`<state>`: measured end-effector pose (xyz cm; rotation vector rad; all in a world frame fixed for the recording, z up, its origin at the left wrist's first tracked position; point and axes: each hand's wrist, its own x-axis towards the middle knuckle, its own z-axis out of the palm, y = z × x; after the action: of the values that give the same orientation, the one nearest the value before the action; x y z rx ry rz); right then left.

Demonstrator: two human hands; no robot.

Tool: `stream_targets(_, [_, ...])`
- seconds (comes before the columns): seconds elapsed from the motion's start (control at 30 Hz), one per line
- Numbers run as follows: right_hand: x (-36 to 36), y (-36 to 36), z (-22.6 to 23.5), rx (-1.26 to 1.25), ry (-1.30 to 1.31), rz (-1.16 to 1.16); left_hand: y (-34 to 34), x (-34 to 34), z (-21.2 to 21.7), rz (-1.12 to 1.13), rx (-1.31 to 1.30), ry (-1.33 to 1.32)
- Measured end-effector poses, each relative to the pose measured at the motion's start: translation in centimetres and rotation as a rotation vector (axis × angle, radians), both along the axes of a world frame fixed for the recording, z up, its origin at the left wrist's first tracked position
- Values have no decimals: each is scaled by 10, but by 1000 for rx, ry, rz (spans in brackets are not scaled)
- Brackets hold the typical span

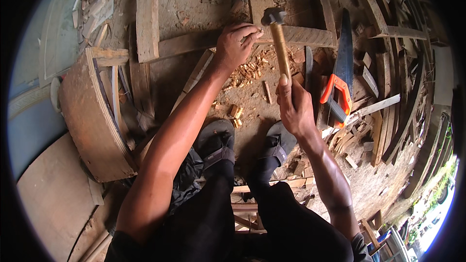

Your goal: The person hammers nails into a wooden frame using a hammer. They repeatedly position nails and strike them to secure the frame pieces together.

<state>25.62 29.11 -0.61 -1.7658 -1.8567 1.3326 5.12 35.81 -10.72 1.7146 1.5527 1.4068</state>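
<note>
Seated worker's sandalled feet (245, 148) on the dirt floor. Right hand (294, 109) closed around a wooden-handled hammer (279, 39) — its steel head poised over a wooden batten (233, 39). Left hand (236, 44) pinches something small — too small to identify — against the batten. Orange-handled handsaw (341, 68) lies just right.

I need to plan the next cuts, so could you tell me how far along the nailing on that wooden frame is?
Done: the crosswise plank already lies against the upright plank, and wood chips cover the ground. In hand: the left hand pinches something small, too small to identify, at the plank, while the right hand holds the hammer with its head right beside it. Left: the handsaw lies unused among uncut slats.
</note>
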Motion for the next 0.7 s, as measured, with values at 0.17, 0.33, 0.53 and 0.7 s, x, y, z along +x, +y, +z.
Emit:
stream_targets(0.17, [2,-6,0,27,136,-16,0,-1,-2,-1,31,18])
stream_targets(0.33, [2,-3,3,9,131,-28,-1,-1,-3,-1,-2,-1])
stream_targets(0.53, [5,-2,-7,-44,46,22,-1,-1,-2,3,2,-12])
stream_targets(0.7, [6,-10,2,63,180,-11,1,-1,-2,-1,-5,9])
